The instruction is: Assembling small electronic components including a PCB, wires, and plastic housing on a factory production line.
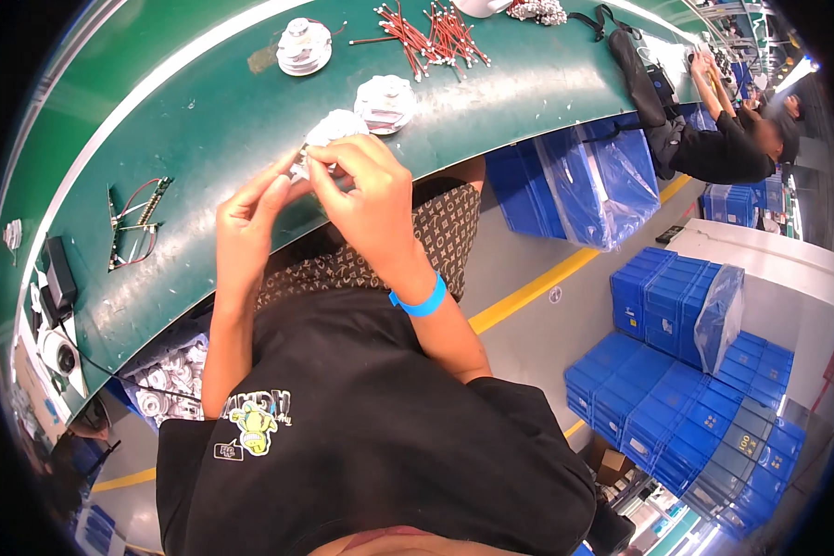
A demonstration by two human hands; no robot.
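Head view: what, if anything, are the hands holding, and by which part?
A small pale piece, apparently pinched by both the left hand and right hand; fingers cover too much to tell by which part.

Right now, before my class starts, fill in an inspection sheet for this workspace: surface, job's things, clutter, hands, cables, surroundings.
Surface: green workbench, scuffed.
Job's things: small pale piece at the fingertips, detail unclear; round white parts beyond the hands, one partly hidden.
Clutter: wired narrow strips at left.
Hands: left hand and right hand both pinching at the small pale piece.
Cables: loose red wires with pale ends; thin black cable at left.
Surroundings: blue crates and yellow floor line at right; co-worker farther along.
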